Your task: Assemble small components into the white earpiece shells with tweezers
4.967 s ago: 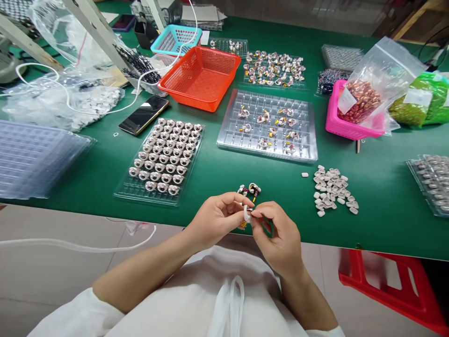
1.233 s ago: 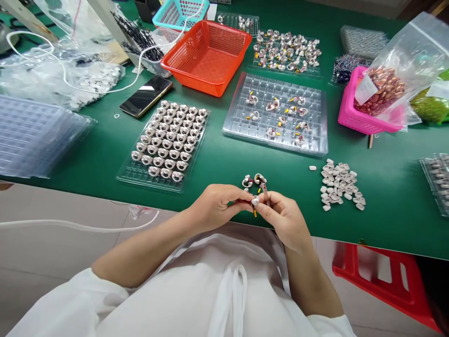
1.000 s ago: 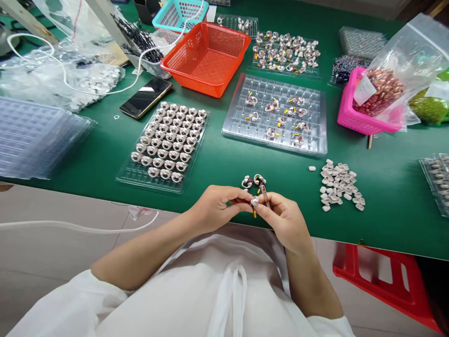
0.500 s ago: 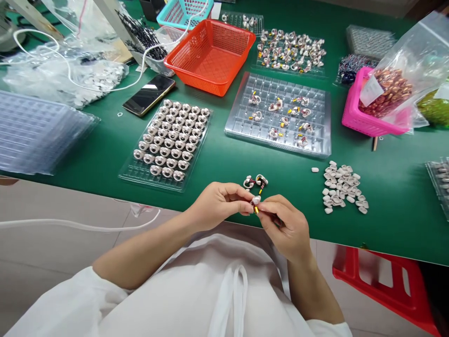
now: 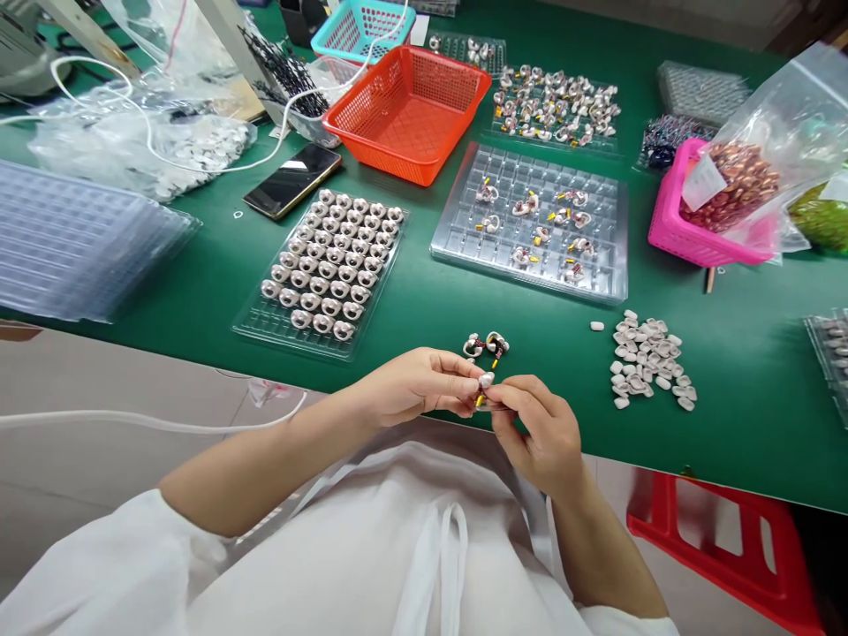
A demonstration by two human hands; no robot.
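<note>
At the table's front edge, my left hand (image 5: 434, 382) pinches a small white earbud part (image 5: 486, 380) with dark wires and a yellow strip. My right hand (image 5: 540, 424) is closed too, its thumb and forefinger at the right side of the same part. Something thin shows between the right fingertips, too small to name. Just beyond my fingers lie two more wired earbud parts (image 5: 496, 343) on the green table. To the right is a loose pile of small white caps (image 5: 646, 358), with a single white cap (image 5: 597, 326) apart from it.
Left stands a clear tray (image 5: 255, 329) with rows of white shells; ahead, stacked trays (image 5: 457, 243) hold several wired parts. Behind are a phone (image 5: 291, 181), an orange basket (image 5: 404, 159) and a loaded tray (image 5: 556, 104). A pink basket (image 5: 702, 247) is right, a red stool (image 5: 715, 530) below.
My right fingers have shifted slightly on the earbud part, and its yellow strip now points down to the left. The whole view has moved a little.
</note>
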